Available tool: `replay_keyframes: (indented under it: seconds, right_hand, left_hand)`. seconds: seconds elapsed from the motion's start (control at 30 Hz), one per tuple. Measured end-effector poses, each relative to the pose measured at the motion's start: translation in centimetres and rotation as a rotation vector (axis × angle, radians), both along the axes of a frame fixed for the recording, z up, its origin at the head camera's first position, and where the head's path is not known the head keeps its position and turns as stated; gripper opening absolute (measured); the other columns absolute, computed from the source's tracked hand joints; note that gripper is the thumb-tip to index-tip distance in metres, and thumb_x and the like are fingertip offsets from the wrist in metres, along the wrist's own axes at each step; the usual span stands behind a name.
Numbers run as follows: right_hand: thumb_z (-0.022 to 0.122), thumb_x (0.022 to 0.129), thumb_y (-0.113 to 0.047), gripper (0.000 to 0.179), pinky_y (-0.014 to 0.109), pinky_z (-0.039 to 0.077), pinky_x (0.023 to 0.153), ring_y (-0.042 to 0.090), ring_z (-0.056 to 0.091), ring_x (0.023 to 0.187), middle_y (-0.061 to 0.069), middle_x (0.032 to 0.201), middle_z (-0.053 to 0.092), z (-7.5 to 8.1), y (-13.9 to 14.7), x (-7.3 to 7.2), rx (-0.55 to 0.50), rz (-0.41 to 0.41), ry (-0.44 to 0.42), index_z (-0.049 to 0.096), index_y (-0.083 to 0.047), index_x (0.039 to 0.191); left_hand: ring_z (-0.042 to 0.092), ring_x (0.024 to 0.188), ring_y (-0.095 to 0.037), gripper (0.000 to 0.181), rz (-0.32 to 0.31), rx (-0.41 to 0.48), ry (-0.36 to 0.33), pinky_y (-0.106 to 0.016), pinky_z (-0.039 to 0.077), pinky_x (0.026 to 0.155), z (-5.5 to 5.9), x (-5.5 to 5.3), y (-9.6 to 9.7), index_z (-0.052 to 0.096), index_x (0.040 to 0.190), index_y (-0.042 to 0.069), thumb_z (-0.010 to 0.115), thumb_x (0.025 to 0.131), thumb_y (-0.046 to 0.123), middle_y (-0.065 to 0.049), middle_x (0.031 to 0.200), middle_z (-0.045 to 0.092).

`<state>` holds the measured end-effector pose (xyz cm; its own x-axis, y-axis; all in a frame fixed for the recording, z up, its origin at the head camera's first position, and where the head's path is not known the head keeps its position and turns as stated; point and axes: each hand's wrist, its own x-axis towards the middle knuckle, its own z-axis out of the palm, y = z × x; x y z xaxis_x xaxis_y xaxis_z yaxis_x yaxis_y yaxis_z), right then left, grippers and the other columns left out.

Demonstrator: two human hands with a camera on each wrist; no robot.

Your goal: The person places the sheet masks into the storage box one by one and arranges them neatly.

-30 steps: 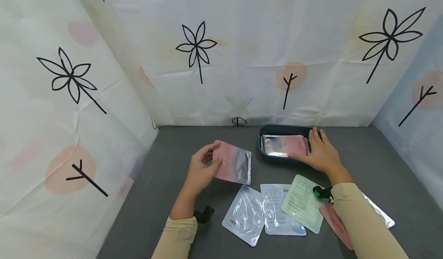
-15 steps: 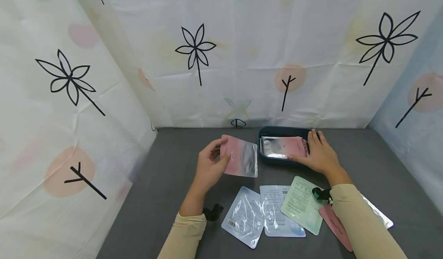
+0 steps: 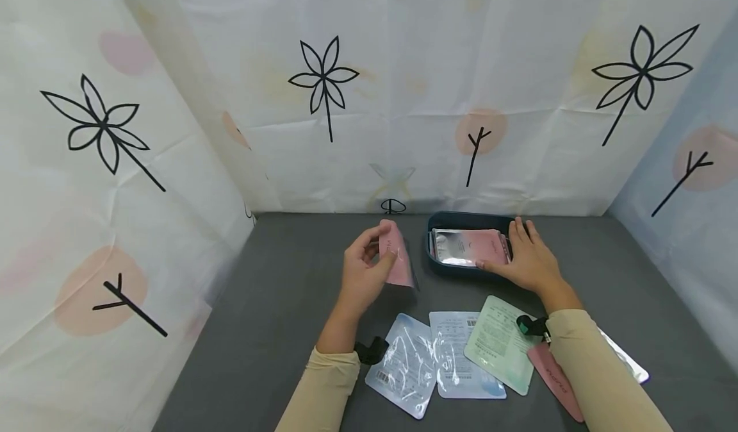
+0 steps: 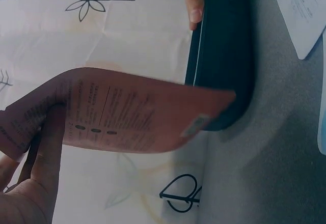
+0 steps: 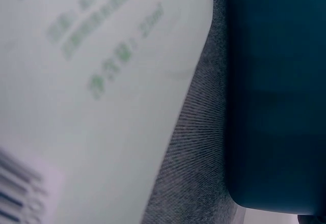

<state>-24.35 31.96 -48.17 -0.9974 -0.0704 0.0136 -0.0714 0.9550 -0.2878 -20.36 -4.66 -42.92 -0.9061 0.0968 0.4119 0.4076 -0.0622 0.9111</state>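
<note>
Your left hand (image 3: 363, 272) is pinching a pink packet (image 3: 394, 256) between thumb and fingers, and you're holding it just left of the dark blue bin (image 3: 461, 270) at the far side of the worktop (image 3: 300, 259). The head cam is only catching its front, turned sideways; the left wrist cam is showing the small print on the other face, plus a pale label near one end. Your right hand (image 3: 532, 262) is resting on the bin's right end, fingers spread. Only the head view is showing the silver-and-pink stack (image 3: 468, 246) inside. Nearer you, a green packet (image 3: 498, 348) is overlapping a pale blue one (image 3: 467, 361); the right wrist cam is picking up the green one's barcode (image 5: 15, 193).
</note>
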Motion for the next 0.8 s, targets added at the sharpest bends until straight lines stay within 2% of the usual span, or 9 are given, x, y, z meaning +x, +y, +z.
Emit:
replay_keyframes:
  seconds: [0.13,0.4,0.53,0.63,0.8]
  right_hand:
    - [0.061,0.085,-0.085,0.136,0.073,0.014,0.125,0.050,0.000,0.163,0.030,0.176,0.001,-0.1,0.1,0.0,0.009,-0.004,0.011,0.006,0.009,0.166]
    - [0.063,0.083,-0.085,0.137,0.073,0.014,0.126,0.049,0.001,0.164,0.027,0.177,0.001,-0.4,0.0,0.1,-0.005,-0.020,0.018,0.007,0.008,0.167]
    - [0.062,0.084,-0.086,0.137,0.072,0.013,0.126,0.048,-0.001,0.164,0.026,0.177,-0.003,-0.4,0.0,0.0,0.001,-0.022,0.011,0.005,0.008,0.166]
    - [0.061,0.084,-0.086,0.137,0.072,0.013,0.127,0.048,-0.002,0.164,0.026,0.176,-0.004,-0.2,-0.1,0.0,0.006,-0.020,0.006,0.004,0.008,0.166]
    - [0.061,0.084,-0.087,0.137,0.071,0.014,0.127,0.049,-0.002,0.164,0.027,0.176,-0.002,-0.2,0.0,-0.1,0.010,-0.015,0.001,0.004,0.007,0.166]
  left_hand:
    - [0.068,0.114,-0.031,0.045,-0.020,0.010,0.003,-0.021,0.059,0.087,-0.1,-0.4,0.7,0.065,0.141,0.004,0.067,0.098,-0.007,-0.019,0.139,0.064]
    - [0.068,0.111,-0.025,0.044,-0.095,0.075,0.025,-0.027,0.063,0.083,0.7,-0.5,1.8,0.063,0.141,-0.001,0.066,0.097,-0.008,-0.023,0.138,0.062]
    - [0.068,0.112,-0.026,0.044,-0.101,0.081,0.045,-0.024,0.062,0.083,0.9,-0.9,2.1,0.063,0.141,-0.002,0.066,0.097,-0.008,-0.022,0.143,0.062]
    - [0.069,0.113,-0.031,0.045,-0.097,0.081,0.049,-0.024,0.062,0.083,0.8,-1.2,2.2,0.064,0.141,-0.002,0.066,0.097,-0.008,-0.021,0.144,0.062]
    - [0.069,0.113,-0.025,0.046,-0.110,0.105,0.021,-0.026,0.063,0.083,0.5,-1.5,2.4,0.063,0.142,-0.001,0.066,0.097,-0.009,-0.021,0.143,0.063]
